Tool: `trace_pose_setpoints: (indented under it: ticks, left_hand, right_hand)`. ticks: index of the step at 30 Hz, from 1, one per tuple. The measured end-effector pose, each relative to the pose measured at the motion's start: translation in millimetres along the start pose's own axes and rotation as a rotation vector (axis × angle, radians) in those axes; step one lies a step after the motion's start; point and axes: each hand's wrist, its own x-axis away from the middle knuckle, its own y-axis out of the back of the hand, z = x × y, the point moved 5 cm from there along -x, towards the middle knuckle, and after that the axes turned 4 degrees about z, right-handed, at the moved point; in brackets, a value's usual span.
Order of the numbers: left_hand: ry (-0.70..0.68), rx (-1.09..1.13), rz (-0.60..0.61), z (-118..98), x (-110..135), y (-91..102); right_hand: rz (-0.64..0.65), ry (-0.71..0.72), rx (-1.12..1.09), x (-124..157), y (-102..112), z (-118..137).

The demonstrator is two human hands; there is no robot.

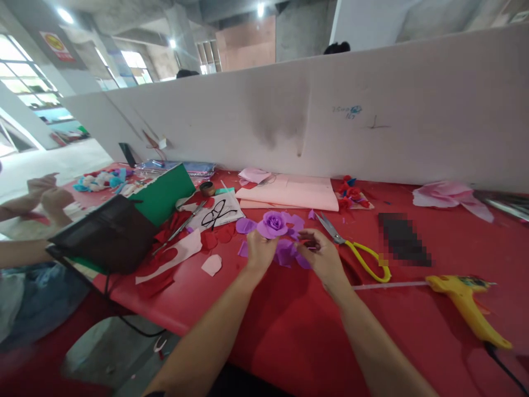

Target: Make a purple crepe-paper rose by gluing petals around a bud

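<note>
A purple paper rose with a tightly curled centre is held upright in my left hand, its fingers closed round the underside of the bloom. Just to the right, my right hand has its thumb and fingers bent together at the edge of a loose purple petal. More purple petals lie on the red table below the rose, between my hands. Another purple petal is left of the flower. Scissors with yellow handles lie open beside my right hand.
A yellow glue gun with a cord lies at the right. Pink sheets are at the back, before a white partition. At left are a black bag, a green board, red scraps and a co-worker's hands.
</note>
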Motion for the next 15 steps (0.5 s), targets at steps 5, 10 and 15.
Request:
trace_pose_setpoints:
  ticks: [5,10,15]
  left_hand:
    - [0.000,-0.010,0.049,2.8,1.0,-2.9]
    - [-0.013,0.040,0.160,-1.5,3.6,-11.1]
    - [0.053,0.086,0.208,0.8,2.7,-13.5]
  right_hand:
    - [-0.005,0.005,0.051,1.1,0.7,-1.3]
    - [-0.055,-0.033,-0.038,-0.7,4.5,0.2]
    - [-0.061,-0.104,-0.121,-1.2,7.1,0.5]
